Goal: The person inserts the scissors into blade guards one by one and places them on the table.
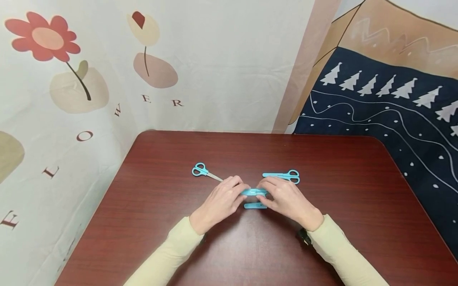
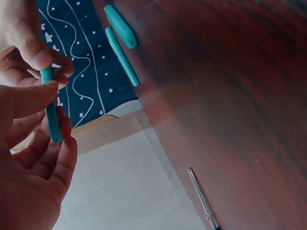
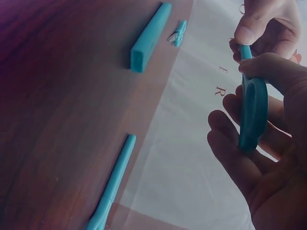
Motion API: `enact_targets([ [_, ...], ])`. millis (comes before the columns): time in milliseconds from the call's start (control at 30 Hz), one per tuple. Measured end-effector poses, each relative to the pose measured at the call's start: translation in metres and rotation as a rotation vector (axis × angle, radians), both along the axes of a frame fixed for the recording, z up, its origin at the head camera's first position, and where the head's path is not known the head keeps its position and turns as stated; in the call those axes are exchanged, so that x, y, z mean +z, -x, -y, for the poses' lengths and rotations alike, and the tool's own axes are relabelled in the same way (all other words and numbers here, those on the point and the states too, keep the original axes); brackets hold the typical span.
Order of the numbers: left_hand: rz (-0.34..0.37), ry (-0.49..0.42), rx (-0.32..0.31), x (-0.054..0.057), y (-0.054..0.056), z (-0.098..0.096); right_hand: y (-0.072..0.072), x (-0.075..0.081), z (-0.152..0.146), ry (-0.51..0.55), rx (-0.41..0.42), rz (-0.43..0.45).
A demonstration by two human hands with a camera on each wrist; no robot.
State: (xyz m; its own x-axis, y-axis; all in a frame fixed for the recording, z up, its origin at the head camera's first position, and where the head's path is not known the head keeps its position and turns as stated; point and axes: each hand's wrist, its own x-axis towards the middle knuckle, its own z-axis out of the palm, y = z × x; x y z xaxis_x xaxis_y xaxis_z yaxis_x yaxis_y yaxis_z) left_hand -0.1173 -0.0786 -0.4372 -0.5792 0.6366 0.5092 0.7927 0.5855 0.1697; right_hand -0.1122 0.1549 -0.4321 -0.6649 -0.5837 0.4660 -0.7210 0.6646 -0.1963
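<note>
Both hands hold a pair of light-blue scissors [image 3: 254,108] whose blades are inside a blue cover [image 1: 253,192], over the middle of the table. My left hand [image 1: 223,198] pinches the cover near its tip end between thumb and fingers. On the right, my right hand [image 1: 288,198] grips the scissors at the handle end, its fingers hiding part of the loops in the head view. Nearer me on the table lies a loose blue cover [image 1: 254,205]. Beyond the left hand rest uncovered scissors [image 1: 202,171], metal blades toward that hand.
Behind the right hand lies another pair of covered scissors [image 1: 284,175], loops to the right. The dark red-brown table [image 1: 161,151] meets a pale printed cloth [image 1: 222,79] at the back and a navy cloth with white trees [image 1: 375,107] on the right.
</note>
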Motion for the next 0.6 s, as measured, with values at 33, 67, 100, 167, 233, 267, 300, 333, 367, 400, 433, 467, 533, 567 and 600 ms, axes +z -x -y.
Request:
enact_targets([
  [33, 0.004, 0.007, 0.0, -0.0003, 0.0001, -0.0001, -0.0001, -0.0006, -0.0003, -0.003, -0.001, 0.005],
  [67, 0.008, 0.013, -0.001, -0.0006, 0.0002, -0.0004, -0.0002, -0.0011, -0.0006, -0.005, -0.003, 0.009],
  [100, 0.011, 0.017, 0.0, -0.0009, 0.0003, -0.0006, -0.0004, -0.0014, -0.0007, -0.006, -0.004, 0.014],
  [167, 0.016, 0.022, 0.002, -0.0018, 0.0004, -0.0008, -0.0007, -0.0021, -0.0009, -0.006, -0.005, 0.025],
  [233, 0.02, 0.022, 0.004, -0.0026, 0.0006, -0.0011, -0.0012, -0.0025, -0.0011, -0.001, -0.005, 0.03],
  [267, 0.021, 0.021, 0.005, -0.003, 0.0006, -0.0012, -0.0014, -0.0027, -0.0012, 0.001, -0.006, 0.03],
  [300, 0.023, 0.018, 0.006, -0.0034, 0.0007, -0.0013, -0.0017, -0.0028, -0.0012, 0.002, -0.007, 0.029],
  [333, 0.024, 0.017, 0.006, -0.0038, 0.0007, -0.0014, -0.0019, -0.0029, -0.0013, 0.003, -0.007, 0.028],
  [367, 0.027, 0.015, 0.006, -0.004, 0.0007, -0.0015, -0.0022, -0.003, -0.0013, 0.003, -0.007, 0.027],
  [400, 0.029, 0.013, 0.006, -0.0042, 0.0006, -0.0016, -0.0024, -0.003, -0.0013, 0.002, -0.008, 0.026],
  [433, 0.031, 0.012, 0.006, -0.0043, 0.0005, -0.0017, -0.0025, -0.0031, -0.0013, 0.002, -0.01, 0.026],
  [467, 0.033, 0.012, 0.007, -0.0044, 0.0004, -0.0017, -0.0026, -0.0031, -0.0014, 0.001, -0.011, 0.026],
  [533, 0.035, 0.012, 0.008, -0.0044, 0.0001, -0.0021, -0.0029, -0.0032, -0.0014, 0.001, -0.014, 0.031],
  [567, 0.036, 0.011, 0.008, -0.0044, 0.0001, -0.0023, -0.003, -0.0032, -0.0016, 0.001, -0.016, 0.031],
  [600, 0.036, 0.011, 0.008, -0.0043, -0.0001, -0.0025, -0.0029, -0.0034, -0.0018, 0.002, -0.016, 0.031],
])
